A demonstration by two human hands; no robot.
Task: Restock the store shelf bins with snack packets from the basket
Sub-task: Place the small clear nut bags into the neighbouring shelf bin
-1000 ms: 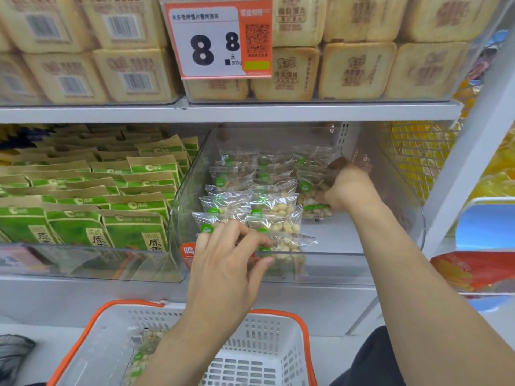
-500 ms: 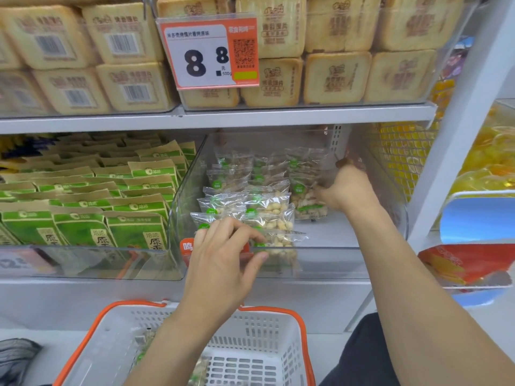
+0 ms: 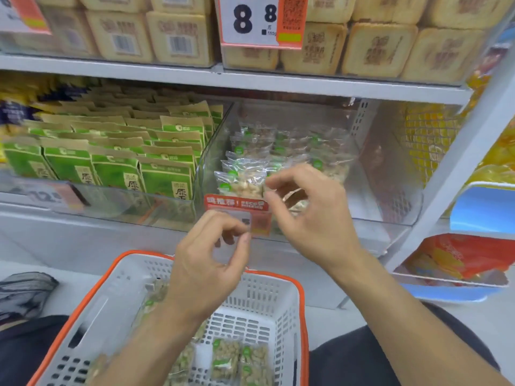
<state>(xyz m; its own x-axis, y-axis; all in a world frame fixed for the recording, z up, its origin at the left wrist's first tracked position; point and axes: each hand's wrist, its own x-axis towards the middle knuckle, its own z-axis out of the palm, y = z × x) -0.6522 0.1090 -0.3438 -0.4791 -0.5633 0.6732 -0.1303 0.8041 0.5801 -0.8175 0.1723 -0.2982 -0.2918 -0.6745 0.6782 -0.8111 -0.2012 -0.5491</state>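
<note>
A price tag (image 3: 260,22) on the upper shelf read "8.8" in bold black digits, with an orange panel and a QR code at its right. Behind it stood tan square packets (image 3: 379,50) stamped with brown characters too blurred to read. On the lower shelf, green-and-kraft bags (image 3: 164,178) carried a small white logo and large characters, the first legible one being "原". An orange label (image 3: 237,203) with white Chinese writing hung on the front lip of the clear bin (image 3: 387,190); its text was not readable.

Inside that bin lay rows of clear snack packets (image 3: 241,181) of pale nuts, each with a green round mark. More of the same packets (image 3: 239,358) lay in the grey basket (image 3: 111,316) with an orange rim, below the shelf.

The left hand (image 3: 206,271) hovered above the basket in front of the bin's lip, fingers curled, thumb and forefinger close together; no packet was visible in it. The right hand (image 3: 309,215) was at the bin's front, fingers loosely bent and narrowly parted, just in front of the nearest packets; whether it touched them I could not tell.
</note>
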